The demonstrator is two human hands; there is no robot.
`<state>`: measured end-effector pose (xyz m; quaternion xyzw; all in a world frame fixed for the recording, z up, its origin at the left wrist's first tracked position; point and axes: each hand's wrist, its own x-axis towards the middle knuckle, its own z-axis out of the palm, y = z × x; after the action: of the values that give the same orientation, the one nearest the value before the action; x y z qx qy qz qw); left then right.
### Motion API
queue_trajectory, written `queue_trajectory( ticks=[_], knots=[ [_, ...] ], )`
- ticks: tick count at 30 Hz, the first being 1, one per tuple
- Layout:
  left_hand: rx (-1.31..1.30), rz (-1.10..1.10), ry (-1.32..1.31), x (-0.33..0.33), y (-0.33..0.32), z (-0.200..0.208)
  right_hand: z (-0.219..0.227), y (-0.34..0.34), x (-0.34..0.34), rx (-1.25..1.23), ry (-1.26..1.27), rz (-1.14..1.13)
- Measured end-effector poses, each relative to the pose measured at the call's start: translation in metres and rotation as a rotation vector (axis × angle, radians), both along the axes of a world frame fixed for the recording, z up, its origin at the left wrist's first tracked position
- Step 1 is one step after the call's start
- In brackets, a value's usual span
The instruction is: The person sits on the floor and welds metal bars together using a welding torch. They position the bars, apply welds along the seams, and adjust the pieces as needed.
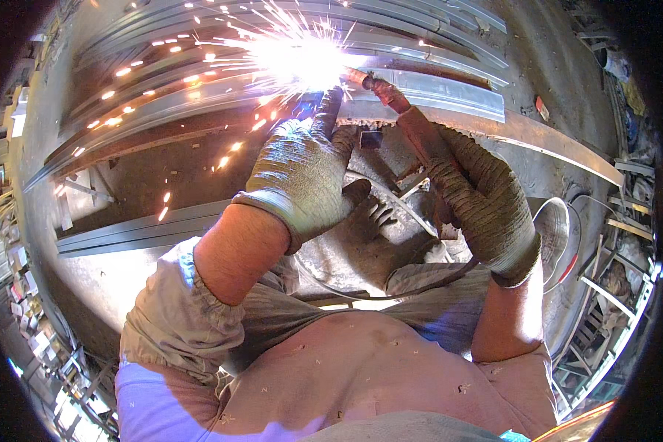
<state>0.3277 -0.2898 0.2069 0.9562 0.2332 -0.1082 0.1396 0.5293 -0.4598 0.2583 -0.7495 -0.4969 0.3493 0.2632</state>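
My right hand (490, 199), in a dark-stained work glove, is closed around the handle of a welding torch (418, 131). The torch's tip reaches a bright white arc (298, 59), whose glare hides the spot being welded. Beside the arc, my left hand (298, 173) wears a greyish glove. Its index finger stretches toward the glare and its thumb stands apart; whether the fingertip touches metal is hard to see. Long shiny metal bars (449, 94) lie across the work area, passing under and behind the arc.
Sparks fly left and down past my left hand. A rusty beam (556, 146) runs along the near side of the bars. More grey bars (144, 230) lie lower left. A cable (390, 297) crosses my lap. Metal racks (600, 295) stand at right, and clutter (40, 339) lines the left rim.
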Motion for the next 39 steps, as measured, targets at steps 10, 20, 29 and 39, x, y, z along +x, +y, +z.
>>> queue_trajectory(
  ticks=[10, 20, 29, 39],
  knots=[
    [0.019, -0.019, -0.087, -0.003, -0.002, -0.006, 0.004, 0.0, -0.003, 0.007, 0.092, -0.072],
    [-0.242, 0.066, 0.081, 0.005, 0.006, 0.006, 0.006, -0.001, -0.007, 0.004, 0.12, -0.097],
    [-0.057, 0.032, -0.091, 0.0, 0.0, -0.001, 0.005, -0.002, -0.007, 0.01, 0.13, -0.106],
    [-0.055, 0.026, -0.039, -0.001, -0.002, -0.003, 0.0, -0.004, -0.006, 0.034, 0.124, -0.098]
  ],
)
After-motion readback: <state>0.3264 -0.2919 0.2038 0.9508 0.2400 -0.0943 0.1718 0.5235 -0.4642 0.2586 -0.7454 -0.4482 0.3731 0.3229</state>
